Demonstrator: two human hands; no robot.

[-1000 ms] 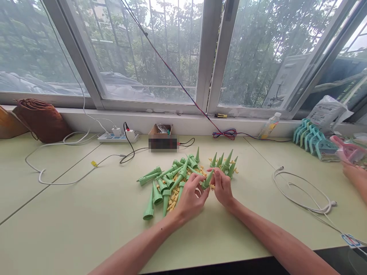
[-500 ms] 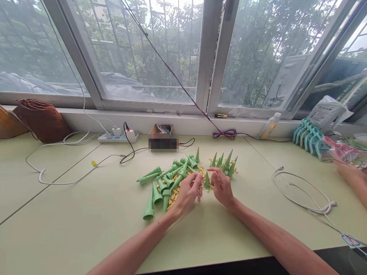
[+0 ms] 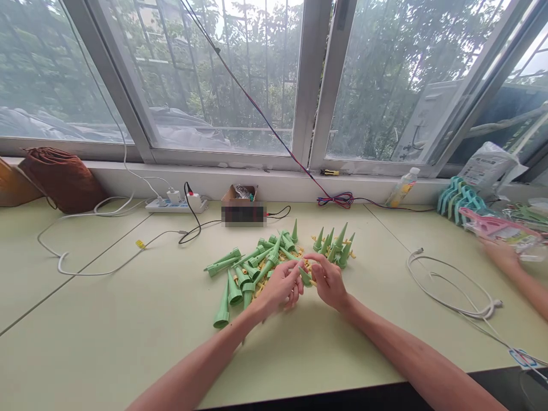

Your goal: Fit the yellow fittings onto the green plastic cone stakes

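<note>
Between my hands a green plant watering spike (image 3: 305, 278) is tilted, its point leaning left. My left hand (image 3: 283, 285) is closed, with thumb and fingertips at the spike's pointed end. My right hand (image 3: 329, 282) curls round its wider end, where a bit of yellow shows; the grip is partly hidden by the fingers. To the left lies a heap of green spikes (image 3: 234, 292) mixed with small yellow valve pieces (image 3: 258, 290), partly covered by my left hand. Behind my right hand several spikes (image 3: 339, 242) stand upright, some with yellow pieces sticking out sideways.
Another person's hand (image 3: 500, 255) holds a pink hanger (image 3: 492, 224) at the right, near teal hangers (image 3: 460, 205). A white cable (image 3: 449, 305) lies coiled on the right. A power strip (image 3: 177, 206), small box (image 3: 240, 195) and bottle (image 3: 402, 188) line the window side.
The spike between my hands stood upright before and is now tipped to the left. My hands have drawn together around it. The other person's hand moved left with the pink hanger.
</note>
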